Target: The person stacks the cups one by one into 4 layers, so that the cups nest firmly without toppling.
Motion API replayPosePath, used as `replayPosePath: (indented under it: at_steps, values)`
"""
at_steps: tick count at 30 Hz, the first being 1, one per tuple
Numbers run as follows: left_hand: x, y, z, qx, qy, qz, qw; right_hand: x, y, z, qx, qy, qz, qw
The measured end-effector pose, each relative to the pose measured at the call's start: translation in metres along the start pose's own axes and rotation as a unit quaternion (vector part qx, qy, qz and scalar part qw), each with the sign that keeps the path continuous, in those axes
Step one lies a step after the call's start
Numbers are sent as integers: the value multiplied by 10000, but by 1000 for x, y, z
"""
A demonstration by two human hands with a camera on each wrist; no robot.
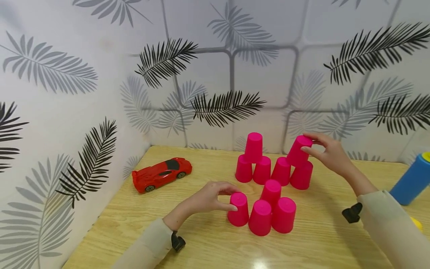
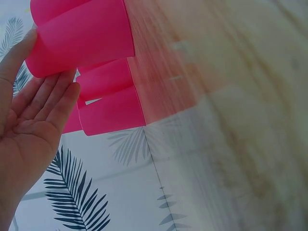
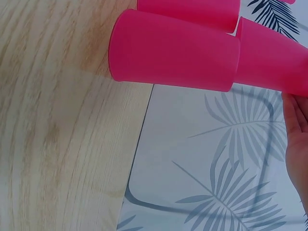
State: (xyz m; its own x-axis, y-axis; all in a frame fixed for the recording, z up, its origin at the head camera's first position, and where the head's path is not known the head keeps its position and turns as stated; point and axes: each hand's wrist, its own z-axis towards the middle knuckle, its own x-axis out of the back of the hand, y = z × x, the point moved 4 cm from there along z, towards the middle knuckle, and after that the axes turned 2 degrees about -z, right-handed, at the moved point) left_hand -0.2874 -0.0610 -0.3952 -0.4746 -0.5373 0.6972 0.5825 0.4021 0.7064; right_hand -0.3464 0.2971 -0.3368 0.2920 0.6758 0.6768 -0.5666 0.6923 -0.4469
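Pink cups stand upside down on the wooden table. My right hand (image 1: pixel 327 153) holds the top cup (image 1: pixel 299 151) of the right-hand stack between thumb and fingers. That cup rests over two lower cups (image 1: pixel 301 175) and tilts slightly. Beside it, another stack has one cup (image 1: pixel 253 147) on two. My left hand (image 1: pixel 211 198) has its thumb and fingers round the closed end of the front left cup (image 1: pixel 237 215), which stands on the table. Two more front cups (image 1: pixel 260 218) are to its right, with another cup (image 1: pixel 270 191) just behind. The left wrist view shows the gripped cup (image 2: pixel 82 38) close up.
A red toy car (image 1: pixel 162 173) sits at the left of the table (image 1: pixel 215 250). At the right edge a blue cylinder (image 1: pixel 410 181) with a yellow end leans, and a small yellow thing (image 1: pixel 416 223) shows by the right sleeve. Leaf-patterned walls (image 1: pixel 215 74) border the table's back and left.
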Motion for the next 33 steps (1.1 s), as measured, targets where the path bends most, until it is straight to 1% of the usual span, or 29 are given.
replayPosePath:
  at_steps: [8, 13, 16, 20, 22, 24, 27, 30, 33]
  values:
    - [-4, 1, 5, -37, -48, -83, 9999, 4, 3, -2, -173, -168, -81, 9997]
    - [-4, 1, 6, 34, -45, -136, 9999, 7, 6, -5, -265, -207, -21, 9994]
    - [-4, 2, 5, 5, -35, -131, 9999, 11, 6, -8, -274, -8, 122, 9995]
    - [0, 0, 2, 13, 70, -39, 10000, 20, 4, -16, -154, 499, 197, 9984]
    - [6, 0, -1, 32, 215, -9, 9998, 24, 1, -22, -35, 701, 228, 9973]
    - [15, 0, -3, 62, 418, -23, 9991, 28, -3, -28, 67, 871, 267, 9958]
    - [31, 2, -5, -4, 775, -76, 9970, 32, -10, -37, 319, 1023, 551, 9927]
    - [48, 7, -5, -123, 1200, -130, 9926, 34, -18, -47, 566, 1090, 888, 9884]
    - [64, 14, -4, -262, 1662, -198, 9855, 32, -24, -56, 706, 1035, 1101, 9860]
